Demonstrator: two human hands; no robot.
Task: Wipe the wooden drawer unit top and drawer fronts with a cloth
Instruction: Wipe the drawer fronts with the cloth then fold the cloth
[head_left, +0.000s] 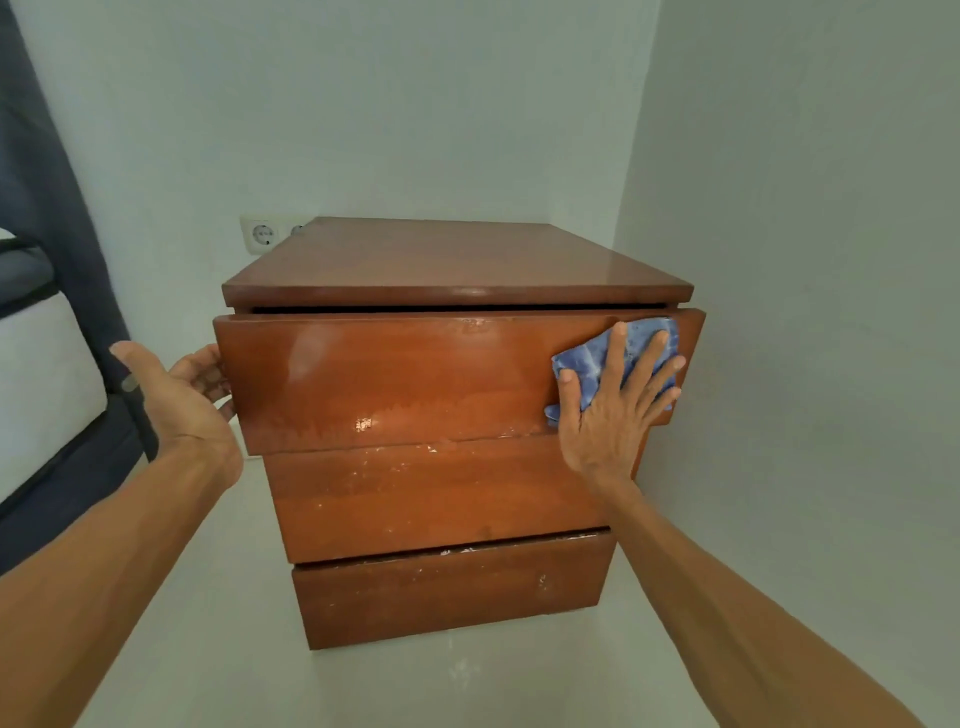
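A reddish-brown wooden drawer unit (436, 488) with three drawers stands in a room corner. Its top drawer front (395, 374) is pulled out a little and looks wet and glossy over its upper part. My right hand (618, 405) lies flat with spread fingers, pressing a blue patterned cloth (597, 358) against the right end of that drawer front. My left hand (182, 395) grips the left edge of the same drawer, fingers curled behind it. The unit's top (452, 260) is bare and shiny. The two lower fronts carry pale specks and smears.
White walls close in behind and on the right of the unit. A wall socket (262, 235) sits behind its back left corner. A bed with a dark frame and pale mattress (47, 395) is at the left. The floor (218, 649) is light.
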